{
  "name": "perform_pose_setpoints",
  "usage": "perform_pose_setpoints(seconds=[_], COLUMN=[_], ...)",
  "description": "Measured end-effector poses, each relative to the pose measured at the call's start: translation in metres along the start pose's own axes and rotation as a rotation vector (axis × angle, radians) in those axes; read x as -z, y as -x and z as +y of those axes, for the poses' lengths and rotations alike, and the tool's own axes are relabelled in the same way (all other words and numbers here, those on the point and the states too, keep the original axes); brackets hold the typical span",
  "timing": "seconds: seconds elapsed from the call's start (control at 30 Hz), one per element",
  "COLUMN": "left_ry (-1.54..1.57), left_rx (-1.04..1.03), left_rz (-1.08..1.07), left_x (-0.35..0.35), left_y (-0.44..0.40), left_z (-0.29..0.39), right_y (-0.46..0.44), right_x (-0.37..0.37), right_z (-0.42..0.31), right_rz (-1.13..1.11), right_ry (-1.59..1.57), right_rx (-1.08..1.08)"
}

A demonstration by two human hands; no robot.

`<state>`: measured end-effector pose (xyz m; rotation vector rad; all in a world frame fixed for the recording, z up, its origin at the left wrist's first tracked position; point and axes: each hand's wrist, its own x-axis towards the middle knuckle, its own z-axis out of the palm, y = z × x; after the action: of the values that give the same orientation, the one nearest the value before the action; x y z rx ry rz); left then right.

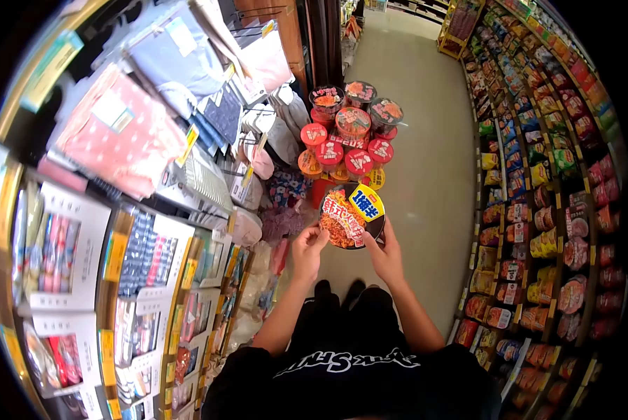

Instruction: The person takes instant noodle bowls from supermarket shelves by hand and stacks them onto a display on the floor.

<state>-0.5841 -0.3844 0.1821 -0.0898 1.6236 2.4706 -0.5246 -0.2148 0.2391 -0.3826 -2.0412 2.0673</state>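
Observation:
Between both hands I hold an instant noodle bowl (343, 227), its round lid facing up toward me. The lid is dark with a picture of reddish noodles and a yellow and blue label. My left hand (308, 246) grips the bowl's left rim, thumb on the edge. On the right rim, my right hand (385, 250) grips with its thumb over the lid's edge. The fingers underneath are hidden. Just beyond the bowl rises a stack of instant noodle cups (358, 162), mostly red-lidded, with several larger dark-sided bowls (386, 112) on top.
Shelves of bagged snacks (541, 171) line the right side. On the left hang packaged clothes (121, 129), above boxed goods (58, 245) on shelves. A pale floor aisle (426, 91) runs ahead, with a yellow display rack (461, 28) at the far end.

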Motion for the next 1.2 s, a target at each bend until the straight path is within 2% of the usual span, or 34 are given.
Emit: perform_pose_setpoints(seconds=[0.13,0.23,0.27,0.37,0.43,0.5,0.7,0.77,0.9,1.0,1.1,1.2], left_ry=[-0.064,-0.097,-0.113,-0.199,-0.305,-0.247,-0.108,-0.132,-0.103,-0.156,-0.199,-0.192], left_rx=[0.026,0.027,0.017,-0.009,-0.033,0.000,0.132,0.096,0.150,0.117,0.103,0.128], left_rz=[0.040,0.086,0.097,0.118,0.115,0.125,0.163,0.146,0.091,0.075,0.056,0.025], left_x=[-0.013,-0.026,-0.027,-0.033,-0.029,-0.029,-0.019,0.010,0.018,0.026,0.036,0.040], left_y=[-0.065,-0.108,-0.125,-0.171,-0.206,-0.229,-0.323,-0.354,-0.396,-0.418,-0.434,-0.447], left_z=[-0.005,-0.009,-0.018,-0.027,-0.035,-0.042,-0.057,-0.082,-0.081,-0.086,-0.094,-0.098], right_y=[-0.076,-0.129,-0.149,-0.202,-0.240,-0.271,-0.347,-0.359,-0.380,-0.388,-0.396,-0.398], right_x=[0.009,0.015,0.016,0.014,0.011,0.010,-0.016,-0.030,-0.055,-0.067,-0.078,-0.085], right_z=[0.034,0.045,0.058,0.070,0.089,0.105,0.136,0.152,0.182,0.164,0.180,0.181], right_rz=[-0.007,-0.075,-0.087,-0.148,-0.130,-0.132,-0.089,-0.046,0.056,0.086,0.095,0.129], right_ry=[0.236,0.164,0.158,-0.016,0.101,0.192,0.111,0.066,-0.024,-0.019,-0.013,-0.135], right_rx=[-0.011,0.042,-0.012,0.035,0.085,0.071,-0.084,-0.147,-0.189,-0.223,-0.200,-0.303])
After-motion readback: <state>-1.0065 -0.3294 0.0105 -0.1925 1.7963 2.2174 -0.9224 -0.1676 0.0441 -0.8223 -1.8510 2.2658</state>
